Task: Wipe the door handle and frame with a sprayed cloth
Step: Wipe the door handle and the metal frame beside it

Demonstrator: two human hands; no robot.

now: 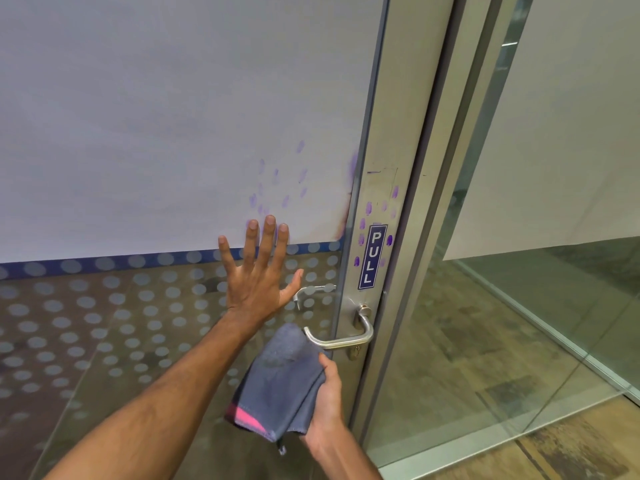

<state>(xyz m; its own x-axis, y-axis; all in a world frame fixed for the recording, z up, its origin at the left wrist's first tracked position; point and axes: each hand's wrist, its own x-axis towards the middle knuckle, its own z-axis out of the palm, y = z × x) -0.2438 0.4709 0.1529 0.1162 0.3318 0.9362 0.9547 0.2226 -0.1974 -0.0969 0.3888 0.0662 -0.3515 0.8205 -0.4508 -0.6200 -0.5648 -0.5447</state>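
A glass door with a metal frame point(388, 202) fills the view. Its silver lever handle point(341, 337) points left, below a blue PULL sticker point(370, 258). Purple fingerprint smudges point(379, 216) mark the frame and the white film beside it. My left hand point(258, 277) lies flat and spread on the glass, left of the handle. My right hand point(327, 400) holds a folded grey cloth point(280, 379) with a pink patch; the cloth's top edge touches the free end of the lever.
White film point(173, 116) covers the upper glass; dotted frosting point(104, 323) covers the lower part. To the right stands a fixed glass panel point(519, 306) with a wood-pattern floor point(571, 445) behind it. A second handle point(311, 292) shows through the glass.
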